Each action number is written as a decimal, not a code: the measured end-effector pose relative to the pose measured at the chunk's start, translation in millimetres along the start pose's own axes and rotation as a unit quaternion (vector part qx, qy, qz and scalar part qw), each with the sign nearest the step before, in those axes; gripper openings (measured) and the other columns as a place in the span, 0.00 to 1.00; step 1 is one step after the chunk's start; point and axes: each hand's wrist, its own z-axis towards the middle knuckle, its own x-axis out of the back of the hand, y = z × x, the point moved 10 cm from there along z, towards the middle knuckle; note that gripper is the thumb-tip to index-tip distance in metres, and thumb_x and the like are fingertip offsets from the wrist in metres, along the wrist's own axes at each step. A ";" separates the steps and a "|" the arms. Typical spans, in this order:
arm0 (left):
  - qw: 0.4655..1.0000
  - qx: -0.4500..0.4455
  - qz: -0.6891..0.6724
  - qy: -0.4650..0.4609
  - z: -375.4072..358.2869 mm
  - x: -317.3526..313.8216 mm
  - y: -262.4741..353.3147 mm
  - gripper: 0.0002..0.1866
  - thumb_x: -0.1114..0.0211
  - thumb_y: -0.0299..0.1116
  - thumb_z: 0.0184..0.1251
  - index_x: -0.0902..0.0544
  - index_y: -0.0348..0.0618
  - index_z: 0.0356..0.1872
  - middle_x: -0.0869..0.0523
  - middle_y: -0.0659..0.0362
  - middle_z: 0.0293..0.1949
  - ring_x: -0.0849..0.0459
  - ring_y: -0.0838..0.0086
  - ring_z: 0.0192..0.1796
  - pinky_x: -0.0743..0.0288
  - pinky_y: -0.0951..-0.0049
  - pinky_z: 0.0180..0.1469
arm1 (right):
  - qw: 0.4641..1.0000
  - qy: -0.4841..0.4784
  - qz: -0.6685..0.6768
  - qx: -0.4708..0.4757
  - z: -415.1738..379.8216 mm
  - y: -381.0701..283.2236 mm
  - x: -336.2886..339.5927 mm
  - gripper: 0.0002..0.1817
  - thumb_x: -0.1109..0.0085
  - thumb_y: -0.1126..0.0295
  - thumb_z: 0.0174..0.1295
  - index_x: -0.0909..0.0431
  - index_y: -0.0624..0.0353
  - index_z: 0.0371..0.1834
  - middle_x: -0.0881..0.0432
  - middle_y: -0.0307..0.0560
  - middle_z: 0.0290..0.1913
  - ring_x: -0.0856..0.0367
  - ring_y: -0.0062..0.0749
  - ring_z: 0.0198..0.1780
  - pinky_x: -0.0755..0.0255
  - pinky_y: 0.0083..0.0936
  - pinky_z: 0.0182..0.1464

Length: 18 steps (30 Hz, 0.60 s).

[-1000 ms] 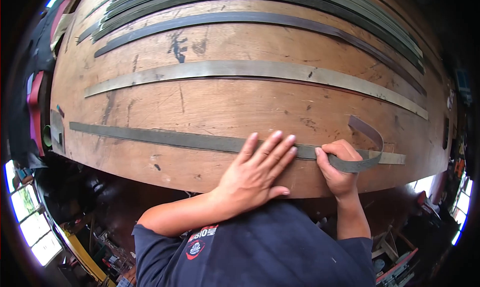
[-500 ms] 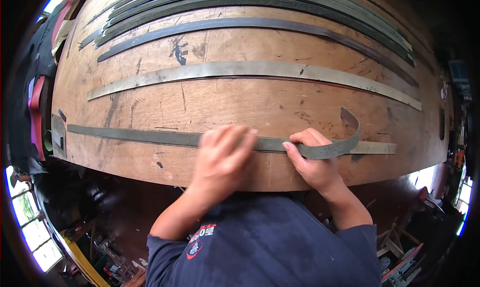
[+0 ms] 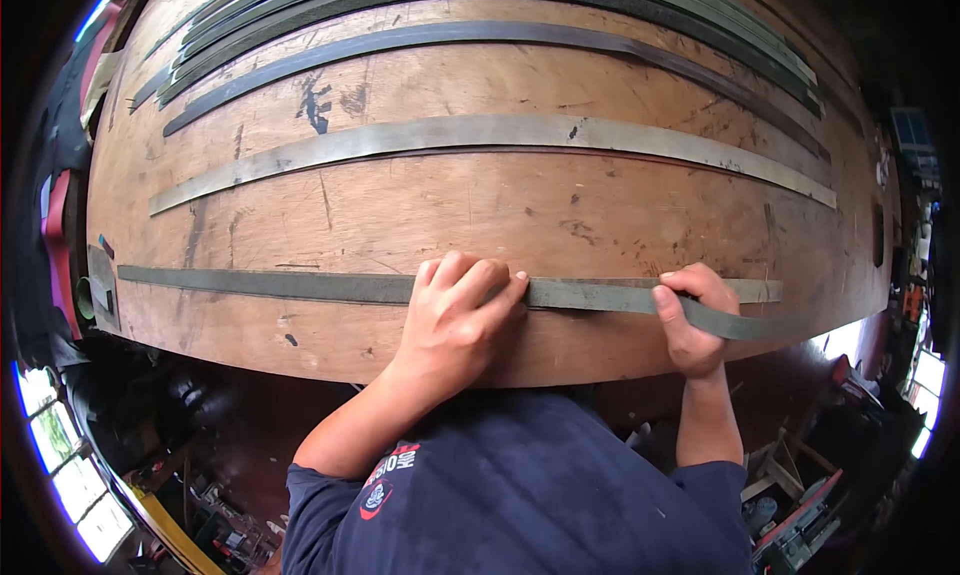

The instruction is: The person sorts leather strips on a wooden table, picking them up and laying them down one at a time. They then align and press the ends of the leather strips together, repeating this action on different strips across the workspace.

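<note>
A long, flexible dark grey strip (image 3: 260, 284) runs along the near side of the wooden table (image 3: 380, 215). Beneath its right part lies a paler flat strip (image 3: 758, 291), whose end shows beyond my right hand. With its fingers curled, my left hand (image 3: 462, 310) presses down on the dark strip near its middle; the fingertips are partly hidden. My right hand (image 3: 697, 320) pinches the same strip further right, thumb on the near side. Between the hands the strip is stretched nearly straight, and its free end trails off to the right past the paler strip.
A pale grey band (image 3: 480, 132) lies across the middle of the table. Behind it are a bluish dark strip (image 3: 450, 37) and a stack of several dark strips (image 3: 420, 3). A small grey plate (image 3: 103, 287) sits at the left edge. Dark stains mark the wood.
My right hand has moved right along the dark strip, and the strip's curled end has straightened out. My left hand has shifted slightly right and is no longer blurred. The view has moved a little.
</note>
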 end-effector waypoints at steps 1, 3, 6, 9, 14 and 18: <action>1.000 0.001 -0.005 -0.003 0.3 -0.3 0.4 0.19 0.27 0.30 0.47 0.13 0.44 0.45 0.18 0.61 0.40 0.21 0.65 0.44 0.31 0.62 0.45 | 1.000 -0.004 -0.002 -0.027 -2.4 8.1 4.8 0.05 0.31 0.80 0.54 0.19 0.65 0.32 0.19 0.48 0.26 0.22 0.34 0.25 0.29 0.26 0.29; 1.000 0.003 -0.003 -0.004 2.1 0.5 0.7 0.20 0.26 0.29 0.46 0.13 0.44 0.45 0.19 0.60 0.40 0.21 0.64 0.44 0.32 0.62 0.45 | 0.999 -0.018 -0.014 -0.034 -2.7 14.7 7.4 0.05 0.31 0.80 0.54 0.19 0.65 0.32 0.19 0.49 0.26 0.21 0.34 0.25 0.29 0.26 0.29; 1.000 0.005 0.005 -0.012 3.6 0.7 1.5 0.20 0.25 0.28 0.46 0.13 0.43 0.45 0.18 0.60 0.40 0.21 0.64 0.44 0.32 0.61 0.44 | 0.998 -0.040 -0.027 -0.047 -3.1 23.7 4.6 0.06 0.30 0.79 0.54 0.19 0.65 0.32 0.19 0.49 0.26 0.20 0.34 0.26 0.29 0.26 0.30; 1.000 0.010 -0.002 -0.018 4.3 0.1 1.4 0.20 0.25 0.28 0.46 0.13 0.43 0.46 0.18 0.60 0.41 0.21 0.64 0.44 0.32 0.61 0.44 | 0.998 -0.043 -0.009 -0.053 -4.8 29.9 4.1 0.07 0.29 0.80 0.52 0.19 0.65 0.32 0.18 0.50 0.26 0.19 0.35 0.26 0.28 0.26 0.30; 0.999 0.021 0.015 -0.034 8.0 -0.2 4.5 0.20 0.25 0.28 0.47 0.13 0.44 0.46 0.18 0.59 0.41 0.21 0.63 0.44 0.32 0.61 0.46 | 0.999 -0.040 -0.023 -0.017 -4.2 26.1 3.4 0.09 0.28 0.80 0.51 0.19 0.65 0.33 0.17 0.51 0.26 0.18 0.37 0.25 0.26 0.27 0.28; 0.999 0.030 0.021 -0.039 9.2 -0.6 4.8 0.20 0.25 0.27 0.47 0.13 0.43 0.46 0.18 0.59 0.41 0.21 0.63 0.43 0.32 0.61 0.48 | 0.999 -0.032 -0.027 -0.012 -4.6 25.8 3.7 0.09 0.28 0.80 0.51 0.19 0.64 0.33 0.17 0.50 0.26 0.18 0.37 0.25 0.26 0.27 0.27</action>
